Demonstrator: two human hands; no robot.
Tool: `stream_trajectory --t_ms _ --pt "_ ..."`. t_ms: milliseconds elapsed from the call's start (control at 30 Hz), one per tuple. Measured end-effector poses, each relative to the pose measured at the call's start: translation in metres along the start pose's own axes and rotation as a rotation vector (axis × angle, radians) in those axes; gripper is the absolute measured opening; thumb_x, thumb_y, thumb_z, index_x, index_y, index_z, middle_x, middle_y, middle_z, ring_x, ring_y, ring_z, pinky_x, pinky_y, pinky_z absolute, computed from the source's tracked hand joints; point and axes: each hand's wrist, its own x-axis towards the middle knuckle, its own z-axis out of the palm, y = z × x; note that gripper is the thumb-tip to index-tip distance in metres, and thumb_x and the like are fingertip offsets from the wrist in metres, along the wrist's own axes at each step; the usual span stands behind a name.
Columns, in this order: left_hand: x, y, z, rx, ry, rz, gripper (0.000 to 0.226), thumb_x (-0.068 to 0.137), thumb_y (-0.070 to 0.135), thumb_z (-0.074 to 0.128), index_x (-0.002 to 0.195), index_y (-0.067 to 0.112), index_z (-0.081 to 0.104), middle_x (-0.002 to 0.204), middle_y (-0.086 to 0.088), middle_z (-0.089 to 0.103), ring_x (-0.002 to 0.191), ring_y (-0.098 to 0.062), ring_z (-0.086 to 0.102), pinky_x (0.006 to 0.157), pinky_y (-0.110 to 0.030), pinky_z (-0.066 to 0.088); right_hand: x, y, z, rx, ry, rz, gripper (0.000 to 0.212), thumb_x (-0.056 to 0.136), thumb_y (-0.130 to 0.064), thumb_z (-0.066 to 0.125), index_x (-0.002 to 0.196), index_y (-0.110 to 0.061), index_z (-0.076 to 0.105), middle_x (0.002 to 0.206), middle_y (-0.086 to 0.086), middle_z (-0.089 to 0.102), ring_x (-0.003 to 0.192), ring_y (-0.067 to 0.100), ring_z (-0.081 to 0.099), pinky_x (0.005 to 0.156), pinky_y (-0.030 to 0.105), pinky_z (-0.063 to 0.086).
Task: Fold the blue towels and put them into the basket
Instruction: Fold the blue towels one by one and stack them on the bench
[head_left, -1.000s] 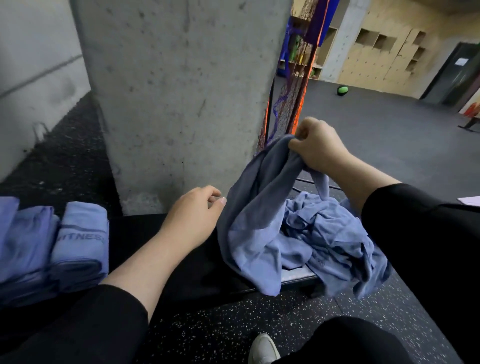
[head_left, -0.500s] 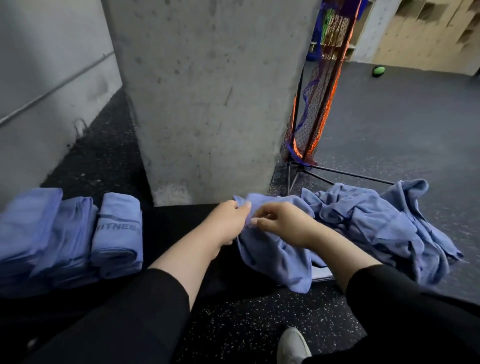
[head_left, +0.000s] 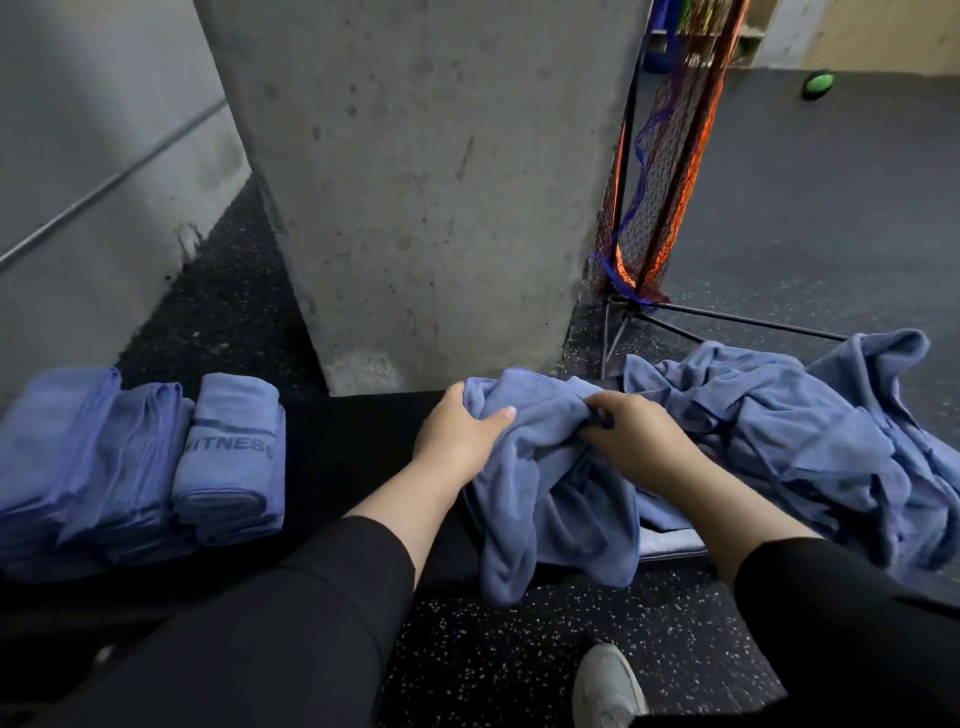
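- Left hand (head_left: 460, 441) grips the top left edge of 1 crumpled blue towel (head_left: 545, 493): thumb on top, fingers curled behind the cloth.
- Right hand (head_left: 636, 441) pinches the same towel's bunched top edge, just right of the left hand; fingers curled into the folds, exact fingertip contact hidden.
- Towel lies on the dark bench (head_left: 358, 441), lower part drooping off the front edge toward the speckled floor (head_left: 493, 649).
- Unfolded pile (head_left: 789, 441) sits just right of it, touching or overlapping; can't tell where 1 ends and the other starts.
- 3 or so folded towels (head_left: 156, 457) are lined up at the bench's left end, 1 showing "FITNESS" lettering.
- No basket in view.
- Step in hand, as I read it: finding corners and opening the towel before the 1st fold.
- To do it well: slide the hands apart along the edge until each has a corner, lift so it hangs clear of the pile, then lay flat on the bare bench.
- Risk: dragging a neighbour towel along, or the drooping end brushing the floor.
- Match fold size to the finished row.
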Motion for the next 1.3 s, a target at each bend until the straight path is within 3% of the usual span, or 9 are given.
stream_trajectory --t_ms 133,233,333,600,800,967,1067,1167,1300 --pt "-0.001 0.013 0.01 0.378 0.133 0.23 0.075 0.088 0.07 0.052 0.152 0.033 0.038 0.148 0.0 0.04 0.136 -0.025 0.042 0.11 -0.042 0.037 0.0 -0.016 -0.012 0.17 0.185 -0.058 0.012 0.091 -0.014 0.059 0.098 -0.012 0.069 0.081 0.002 0.067 0.08 0.022 0.06 0.067 0.033 0.04" --pt "-0.003 0.019 0.017 0.173 -0.081 0.4 0.081 0.078 0.075 0.047 0.145 0.031 0.049 0.15 0.007 0.046 0.139 -0.016 0.042 0.114 -0.045 0.035 -0.002 -0.03 -0.022 0.337 0.139 -0.122 0.015 0.091 -0.012 0.06 0.098 -0.016 0.073 0.083 -0.001 0.072 0.079 0.016 0.064 0.071 0.027 0.047" --pt "-0.004 0.017 0.016 0.032 -0.112 0.387 0.046 0.089 0.054 0.053 0.125 0.027 0.065 0.124 0.009 0.067 0.12 -0.012 0.06 0.103 -0.037 0.046 -0.002 -0.034 -0.026 0.511 0.052 -0.184 0.018 0.093 -0.011 0.065 0.107 -0.017 0.074 0.092 -0.002 0.076 0.087 0.012 0.069 0.081 0.025 0.053" --pt "-0.014 0.05 -0.046 -0.837 0.454 0.155 0.012 0.096 0.026 0.058 0.087 0.022 0.066 0.087 0.003 0.07 0.086 -0.012 0.067 0.079 -0.03 0.054 0.012 -0.007 -0.018 0.294 0.079 -0.047 0.038 0.094 -0.03 0.068 0.129 -0.017 0.062 0.12 0.001 0.067 0.112 0.018 0.063 0.097 0.032 0.048" --pt "-0.014 0.045 -0.091 -0.553 0.78 0.283 0.025 0.099 0.031 0.055 0.078 0.022 0.045 0.077 0.009 0.053 0.064 0.001 0.049 0.063 -0.016 0.042 0.011 -0.005 0.005 0.129 -0.125 -0.04 0.076 0.086 -0.053 0.071 0.149 -0.021 0.042 0.15 0.005 0.045 0.135 0.023 0.047 0.109 0.036 0.039" --pt "-0.003 0.022 -0.069 -0.027 0.308 0.152 0.028 0.094 0.032 0.063 0.111 0.013 0.051 0.088 0.004 0.058 0.086 -0.021 0.059 0.062 -0.028 0.039 0.005 -0.005 0.017 0.128 -0.258 -0.072 0.022 0.088 -0.05 0.068 0.099 -0.035 0.058 0.098 -0.011 0.063 0.098 0.015 0.061 0.078 0.029 0.043" --pt "0.002 -0.007 -0.048 0.225 -0.06 0.101 0.064 0.092 0.042 0.065 0.147 0.026 0.036 0.121 0.0 0.064 0.109 -0.026 0.063 0.086 -0.036 0.051 0.001 -0.013 0.019 0.164 -0.287 -0.051 0.044 0.083 -0.057 0.069 0.118 -0.032 0.057 0.107 -0.013 0.064 0.104 0.012 0.06 0.082 0.026 0.041" --pt "0.006 -0.023 -0.034 0.395 -0.129 0.144 0.053 0.081 0.059 0.056 0.128 0.04 0.045 0.121 0.0 0.064 0.108 -0.029 0.063 0.084 -0.051 0.056 -0.002 -0.02 0.031 -0.042 -0.24 0.022 0.065 0.08 -0.053 0.07 0.131 -0.018 0.05 0.12 0.005 0.063 0.115 0.026 0.059 0.088 0.033 0.046" --pt "0.008 -0.031 -0.034 0.484 -0.069 0.143 0.042 0.079 0.044 0.048 0.12 0.043 0.053 0.109 0.007 0.063 0.094 -0.02 0.063 0.08 -0.041 0.058 -0.007 -0.028 0.051 -0.053 -0.166 0.036 0.04 0.08 -0.036 0.067 0.106 -0.015 0.045 0.107 0.009 0.06 0.106 0.034 0.06 0.071 0.035 0.036"
